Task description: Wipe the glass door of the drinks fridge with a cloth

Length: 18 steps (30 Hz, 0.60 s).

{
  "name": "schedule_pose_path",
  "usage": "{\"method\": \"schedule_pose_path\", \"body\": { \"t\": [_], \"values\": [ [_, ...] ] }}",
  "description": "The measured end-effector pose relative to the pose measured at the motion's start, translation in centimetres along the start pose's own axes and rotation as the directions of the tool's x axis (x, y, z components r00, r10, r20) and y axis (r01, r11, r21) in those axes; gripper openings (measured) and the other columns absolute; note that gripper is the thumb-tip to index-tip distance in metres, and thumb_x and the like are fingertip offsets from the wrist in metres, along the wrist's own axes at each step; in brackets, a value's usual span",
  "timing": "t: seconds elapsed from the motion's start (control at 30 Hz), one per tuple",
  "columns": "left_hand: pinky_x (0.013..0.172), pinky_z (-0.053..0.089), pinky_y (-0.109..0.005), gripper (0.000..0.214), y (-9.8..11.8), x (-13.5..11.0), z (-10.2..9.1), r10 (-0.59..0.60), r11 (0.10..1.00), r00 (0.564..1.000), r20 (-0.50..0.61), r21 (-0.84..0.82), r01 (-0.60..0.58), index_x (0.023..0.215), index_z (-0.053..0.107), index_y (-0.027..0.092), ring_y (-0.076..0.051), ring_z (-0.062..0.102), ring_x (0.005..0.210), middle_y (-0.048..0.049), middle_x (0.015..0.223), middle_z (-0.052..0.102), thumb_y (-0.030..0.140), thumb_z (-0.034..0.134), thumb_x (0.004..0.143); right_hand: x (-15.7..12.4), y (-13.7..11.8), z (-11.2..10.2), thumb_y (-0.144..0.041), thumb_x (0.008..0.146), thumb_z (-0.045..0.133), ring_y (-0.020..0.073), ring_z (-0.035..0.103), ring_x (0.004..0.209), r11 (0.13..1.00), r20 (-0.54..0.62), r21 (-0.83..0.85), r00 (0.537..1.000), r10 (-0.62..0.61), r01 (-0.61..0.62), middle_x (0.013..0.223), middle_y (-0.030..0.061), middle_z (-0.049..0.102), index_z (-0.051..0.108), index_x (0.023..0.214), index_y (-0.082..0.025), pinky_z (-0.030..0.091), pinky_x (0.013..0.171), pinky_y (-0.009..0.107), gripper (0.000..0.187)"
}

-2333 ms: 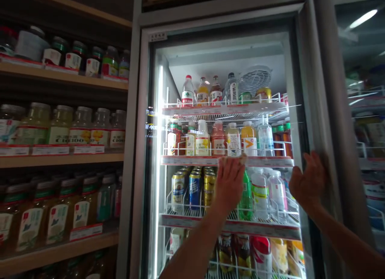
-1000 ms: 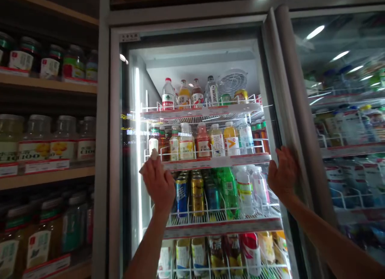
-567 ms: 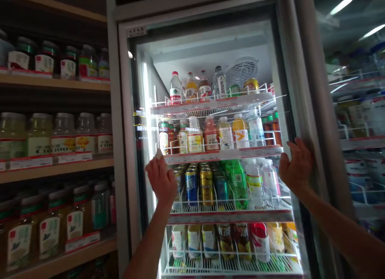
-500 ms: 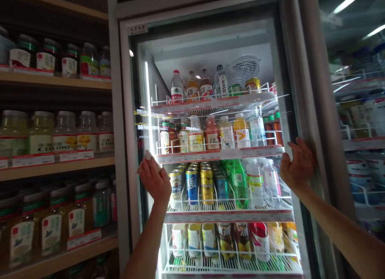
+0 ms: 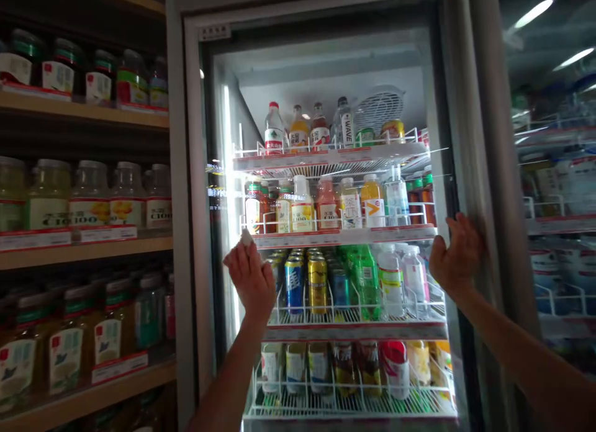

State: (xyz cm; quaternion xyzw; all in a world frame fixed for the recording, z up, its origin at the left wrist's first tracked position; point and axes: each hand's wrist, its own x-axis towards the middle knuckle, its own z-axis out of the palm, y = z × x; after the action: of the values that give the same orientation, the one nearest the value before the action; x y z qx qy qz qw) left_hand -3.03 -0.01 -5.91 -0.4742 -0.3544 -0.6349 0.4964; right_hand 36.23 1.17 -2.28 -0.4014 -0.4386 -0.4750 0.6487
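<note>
1. Left hand (image 5: 254, 277): fingers laid over a pale cloth (image 5: 247, 237), gripping it toward the door's left edge; the hand is presumably spread to keep the cloth flat on the surface.
2. Right hand (image 5: 459, 255): fingers parted, grasping nothing, set at the door's right edge, probably to steady it.
3. Door (image 5: 463, 109): appears closed.
4. Shelf (image 5: 88, 252), left of the door: bottles (image 5: 92, 196) in a row, labels outward, likely for easy reading.
5. Racks (image 5: 354, 333), behind the door: wire-fronted, likely against tipping; cans (image 5: 317, 286) upright.
6. Fan grille (image 5: 382, 106): behind the door, at the upper rear.
</note>
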Motion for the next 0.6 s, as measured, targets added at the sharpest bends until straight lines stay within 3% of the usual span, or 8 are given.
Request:
{"method": "schedule_pose_path", "body": {
  "t": [0.13, 0.2, 0.3, 0.37, 0.43, 0.5, 0.6],
  "values": [
    [0.111, 0.023, -0.052, 0.053, 6.4, -1.6, 0.7, 0.236, 0.966, 0.957, 0.167, -0.151, -0.212, 0.141, 0.031, 0.015, -0.028, 0.019, 0.139, -0.012, 0.147, 0.031, 0.022, 0.039, 0.089, 0.0, 0.3, -0.2, -0.028, 0.085, 0.04, 0.0278, 0.041, 0.129, 1.0, -0.006, -0.004, 1.0, -0.026, 0.026, 0.133, 0.0214, 0.049, 0.048, 0.123, -0.009, 0.035, 0.102, 0.048, 0.044],
    [0.112, 0.023, -0.049, 0.051, 7.9, -2.2, 0.8, 0.326, 0.938, 0.922, 0.211, -0.191, -0.288, 0.139, 0.034, 0.016, -0.026, 0.02, 0.139, -0.0107, 0.145, 0.036, 0.022, 0.041, 0.089, 0.0, 0.5, -0.2, -0.027, 0.085, 0.04, 0.0275, 0.041, 0.129, 0.999, -0.015, 0.003, 0.999, -0.047, 0.047, 0.132, 0.0223, 0.049, 0.047, 0.124, -0.008, 0.036, 0.103, 0.047, 0.044],
    [0.113, 0.021, -0.046, 0.05, 5.6, -1.7, 0.4, 0.303, 0.949, 0.93, 0.207, -0.155, -0.275, 0.138, 0.036, 0.018, -0.023, 0.022, 0.139, -0.0095, 0.144, 0.038, 0.021, 0.042, 0.089, 0.0, 0.8, -0.2, -0.026, 0.086, 0.04, 0.0279, 0.04, 0.13, 0.998, -0.01, 0.021, 0.998, -0.056, 0.056, 0.132, 0.0228, 0.048, 0.046, 0.125, -0.008, 0.035, 0.103, 0.048, 0.044],
    [0.112, 0.022, -0.047, 0.05, 2.8, -0.9, 0.0, 0.19, 0.981, 0.971, 0.145, -0.079, -0.18, 0.139, 0.034, 0.017, -0.024, 0.021, 0.139, -0.0113, 0.146, 0.034, 0.021, 0.041, 0.089, -0.1, 0.8, -0.1, -0.027, 0.086, 0.04, 0.0288, 0.039, 0.13, 0.998, -0.002, 0.029, 0.999, -0.05, 0.05, 0.133, 0.023, 0.047, 0.045, 0.126, -0.009, 0.034, 0.103, 0.05, 0.044],
    [0.111, 0.024, -0.048, 0.051, 1.5, -0.3, -0.1, 0.068, 0.998, 0.995, 0.077, -0.015, -0.067, 0.14, 0.032, 0.015, -0.026, 0.019, 0.139, -0.0144, 0.148, 0.029, 0.021, 0.04, 0.09, -0.1, 0.7, -0.1, -0.027, 0.086, 0.04, 0.0294, 0.039, 0.13, 0.999, 0.0, 0.024, 0.999, -0.041, 0.041, 0.133, 0.0228, 0.047, 0.045, 0.126, -0.009, 0.035, 0.102, 0.052, 0.044],
    [0.11, 0.024, -0.05, 0.052, 2.3, -0.4, 0.0, 0.056, 0.998, 0.995, 0.079, -0.009, -0.055, 0.141, 0.03, 0.013, -0.027, 0.016, 0.14, -0.0158, 0.149, 0.025, 0.022, 0.04, 0.09, -0.1, 0.8, -0.1, -0.028, 0.086, 0.039, 0.0295, 0.039, 0.13, 0.999, 0.003, 0.018, 0.999, -0.049, 0.049, 0.133, 0.0224, 0.047, 0.044, 0.127, -0.01, 0.035, 0.101, 0.052, 0.045],
    [0.111, 0.023, -0.052, 0.051, 5.3, -1.5, 0.4, 0.223, 0.974, 0.959, 0.177, -0.09, -0.209, 0.14, 0.033, 0.015, -0.028, 0.017, 0.14, -0.0138, 0.148, 0.029, 0.022, 0.04, 0.09, -0.1, 1.0, -0.1, -0.028, 0.085, 0.039, 0.0297, 0.04, 0.129, 0.996, -0.015, 0.025, 0.996, -0.086, 0.086, 0.134, 0.0224, 0.047, 0.044, 0.127, -0.009, 0.036, 0.101, 0.052, 0.047]
  ]
}}
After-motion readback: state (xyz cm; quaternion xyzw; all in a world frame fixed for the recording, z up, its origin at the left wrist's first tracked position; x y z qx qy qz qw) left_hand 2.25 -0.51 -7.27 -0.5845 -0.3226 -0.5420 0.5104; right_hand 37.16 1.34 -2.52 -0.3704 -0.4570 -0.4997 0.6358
